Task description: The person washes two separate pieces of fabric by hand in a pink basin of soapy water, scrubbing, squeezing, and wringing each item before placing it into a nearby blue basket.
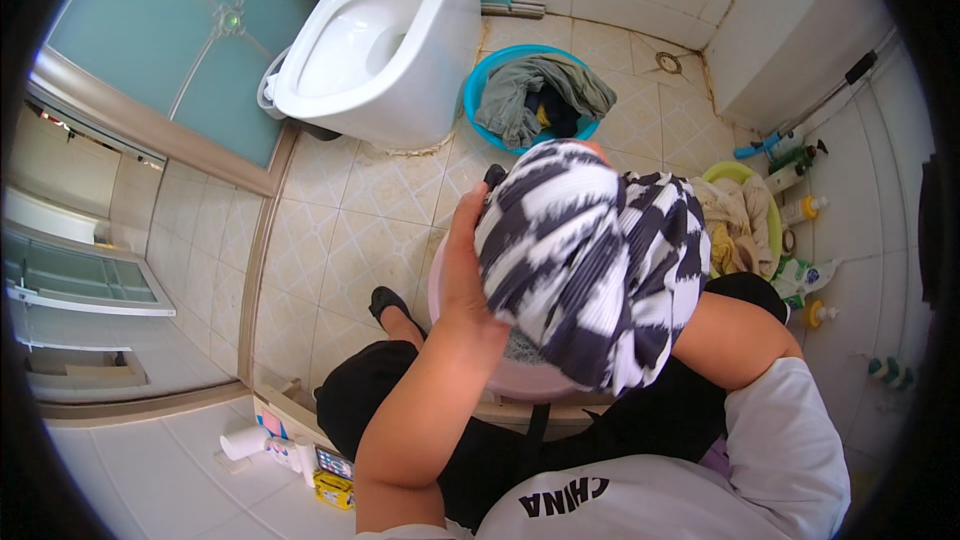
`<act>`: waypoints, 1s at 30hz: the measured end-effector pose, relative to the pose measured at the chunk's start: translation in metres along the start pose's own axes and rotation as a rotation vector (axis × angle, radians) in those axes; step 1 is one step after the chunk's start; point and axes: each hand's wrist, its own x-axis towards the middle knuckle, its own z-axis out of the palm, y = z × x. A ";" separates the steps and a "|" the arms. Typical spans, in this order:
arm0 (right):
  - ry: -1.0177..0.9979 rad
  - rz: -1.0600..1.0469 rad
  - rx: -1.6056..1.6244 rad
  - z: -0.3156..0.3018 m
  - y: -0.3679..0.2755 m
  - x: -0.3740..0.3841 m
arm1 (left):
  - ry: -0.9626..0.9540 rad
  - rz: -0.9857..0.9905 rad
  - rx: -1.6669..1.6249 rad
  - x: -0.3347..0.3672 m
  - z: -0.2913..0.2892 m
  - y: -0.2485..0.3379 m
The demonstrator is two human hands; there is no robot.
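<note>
A: Where is the cloth?
B: The left hand (462, 275) clutches the striped cloth (590, 260) over the pink basin (520, 378). The right hand is hidden beneath it; its grip cannot be told.
A: Beyond?
B: A blue tub (478, 90), then the toilet (380, 50).

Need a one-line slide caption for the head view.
Both hands lift a black-and-white patterned garment over a pink basin on a tiled bathroom floor; left hand visible, right hidden by fabric.

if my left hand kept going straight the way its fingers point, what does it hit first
Your left hand grips the black and white cloth, fingers pointing up the picture. Going straight on, it would probably meet the blue basin of clothes first, though depth is hard to judge in this view.
</note>
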 end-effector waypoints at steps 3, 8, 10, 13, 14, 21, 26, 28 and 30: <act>-0.042 0.013 0.167 0.004 -0.003 0.003 | 0.071 -0.057 0.036 -0.001 -0.013 0.012; -0.114 0.030 0.363 0.004 -0.005 0.000 | 0.158 -0.093 0.231 0.005 -0.021 0.025; -0.162 0.018 0.454 0.002 -0.014 -0.001 | 0.061 -0.033 0.473 -0.003 -0.031 0.031; -0.250 0.033 0.567 -0.003 -0.016 -0.008 | 0.177 -0.188 0.221 -0.006 -0.036 0.028; -0.279 0.040 0.606 -0.004 -0.016 -0.010 | 0.257 -0.175 0.180 -0.006 -0.027 0.022; -0.495 0.138 0.897 -0.014 -0.014 -0.017 | 0.044 -0.303 0.707 -0.011 -0.060 0.003; -0.571 0.260 1.014 -0.018 -0.010 -0.029 | -0.268 -0.447 0.396 -0.024 -0.066 -0.013; -0.576 0.314 1.031 -0.019 -0.006 -0.033 | -0.363 -0.099 1.240 -0.040 -0.028 -0.016; -0.585 0.348 1.059 -0.017 -0.007 -0.036 | -0.228 -0.138 1.727 -0.056 -0.025 -0.021</act>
